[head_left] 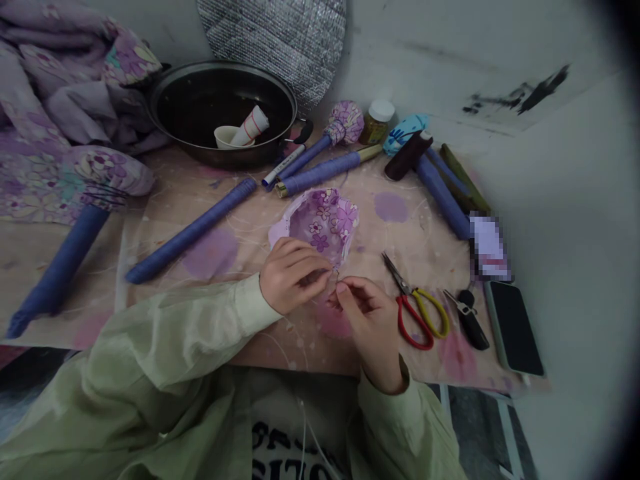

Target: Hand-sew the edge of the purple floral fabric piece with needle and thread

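A purple floral fabric piece [320, 223], shaped like a shallow pouch with a gathered rim, lies on the table in front of my hands. My left hand [295, 273] is at its near edge, fingers bent and pressed together. Just to the right, my right hand [367, 320] is closed with thumb and forefinger pinched near the left fingertips. Something very thin shows between the two hands, too small to make out. Scissors [413, 307] with one red and one yellow handle lie right of my right hand.
Blue-wrapped rods [193, 230] lie at the left and behind the fabric. A black pan [225, 157] holds a small cup. Small black-handled snips [473, 323] and a phone [515, 327] lie at the right, beside the wall. A lidded jar [377, 123] stands at the back.
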`<state>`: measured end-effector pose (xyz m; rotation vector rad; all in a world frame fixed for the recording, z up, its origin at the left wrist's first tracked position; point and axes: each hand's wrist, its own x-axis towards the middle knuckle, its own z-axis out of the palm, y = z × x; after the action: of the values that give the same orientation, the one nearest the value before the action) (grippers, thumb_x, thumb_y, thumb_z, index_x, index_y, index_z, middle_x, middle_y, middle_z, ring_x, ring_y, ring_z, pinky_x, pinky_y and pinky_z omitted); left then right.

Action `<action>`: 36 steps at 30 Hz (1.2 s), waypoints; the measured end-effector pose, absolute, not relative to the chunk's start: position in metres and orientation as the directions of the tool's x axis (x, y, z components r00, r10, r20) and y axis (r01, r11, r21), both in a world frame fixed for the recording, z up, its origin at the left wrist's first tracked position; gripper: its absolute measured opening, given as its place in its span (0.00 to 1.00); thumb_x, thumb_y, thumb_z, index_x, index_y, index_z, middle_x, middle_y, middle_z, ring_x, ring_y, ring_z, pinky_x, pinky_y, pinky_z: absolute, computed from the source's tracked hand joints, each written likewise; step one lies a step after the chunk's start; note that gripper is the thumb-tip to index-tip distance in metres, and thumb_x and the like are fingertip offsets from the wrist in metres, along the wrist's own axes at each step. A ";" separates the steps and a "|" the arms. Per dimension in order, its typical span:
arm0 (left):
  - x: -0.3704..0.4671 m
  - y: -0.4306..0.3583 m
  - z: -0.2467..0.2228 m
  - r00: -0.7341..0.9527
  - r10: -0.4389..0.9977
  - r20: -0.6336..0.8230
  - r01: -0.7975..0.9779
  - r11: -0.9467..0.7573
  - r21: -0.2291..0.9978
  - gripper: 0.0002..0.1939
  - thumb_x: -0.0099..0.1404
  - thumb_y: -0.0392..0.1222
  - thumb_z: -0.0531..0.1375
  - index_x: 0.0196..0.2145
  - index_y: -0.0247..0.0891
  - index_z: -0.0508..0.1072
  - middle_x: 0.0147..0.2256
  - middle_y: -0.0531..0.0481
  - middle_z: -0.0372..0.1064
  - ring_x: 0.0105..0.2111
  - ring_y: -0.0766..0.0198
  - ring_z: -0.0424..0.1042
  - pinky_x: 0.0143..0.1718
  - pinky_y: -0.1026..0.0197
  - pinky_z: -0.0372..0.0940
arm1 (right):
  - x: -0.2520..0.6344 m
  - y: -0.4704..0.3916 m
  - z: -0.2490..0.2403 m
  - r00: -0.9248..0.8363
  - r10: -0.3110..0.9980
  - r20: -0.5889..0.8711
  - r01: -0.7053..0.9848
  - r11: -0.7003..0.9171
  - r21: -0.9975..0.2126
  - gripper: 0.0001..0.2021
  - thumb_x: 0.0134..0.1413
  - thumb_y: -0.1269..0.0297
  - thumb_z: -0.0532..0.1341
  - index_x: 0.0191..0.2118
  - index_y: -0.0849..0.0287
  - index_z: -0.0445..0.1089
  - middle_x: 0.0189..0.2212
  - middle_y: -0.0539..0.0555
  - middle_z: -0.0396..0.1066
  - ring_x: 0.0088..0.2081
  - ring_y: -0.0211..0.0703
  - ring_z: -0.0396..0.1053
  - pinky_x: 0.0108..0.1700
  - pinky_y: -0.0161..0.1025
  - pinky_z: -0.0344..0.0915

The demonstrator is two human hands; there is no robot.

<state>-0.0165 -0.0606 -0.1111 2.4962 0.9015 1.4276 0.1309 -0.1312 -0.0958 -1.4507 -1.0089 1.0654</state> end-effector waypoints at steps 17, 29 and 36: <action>-0.018 -0.060 -0.117 0.420 0.548 0.723 0.403 -0.827 0.392 0.02 0.62 0.35 0.61 0.35 0.37 0.73 0.31 0.49 0.77 0.32 0.62 0.73 0.37 0.58 0.66 | 0.154 -0.132 -0.071 0.171 0.942 0.289 0.642 0.116 -0.758 0.06 0.57 0.66 0.59 0.37 0.56 0.74 0.36 0.55 0.74 0.39 0.44 0.69 0.43 0.44 0.66; -0.020 -0.057 -0.124 0.429 0.507 0.747 0.416 -0.846 0.335 0.04 0.65 0.36 0.58 0.36 0.37 0.73 0.34 0.47 0.77 0.37 0.59 0.73 0.40 0.56 0.65 | 0.156 -0.067 -0.055 -0.219 0.972 0.091 0.691 0.220 -0.689 0.06 0.51 0.67 0.61 0.26 0.56 0.73 0.26 0.51 0.72 0.32 0.43 0.67 0.38 0.43 0.61; -0.019 -0.060 -0.129 0.479 0.564 0.672 0.378 -0.824 0.422 0.08 0.67 0.38 0.54 0.37 0.38 0.73 0.35 0.48 0.78 0.39 0.60 0.73 0.44 0.54 0.61 | 0.153 -0.056 -0.060 -0.107 0.974 0.199 0.684 0.217 -0.696 0.08 0.53 0.66 0.58 0.25 0.57 0.70 0.25 0.51 0.70 0.31 0.42 0.65 0.39 0.42 0.60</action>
<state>-0.0185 -0.0600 -0.1291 2.5091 0.8119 1.2622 0.1525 -0.0560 -0.0597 -1.5327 -1.8616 0.5863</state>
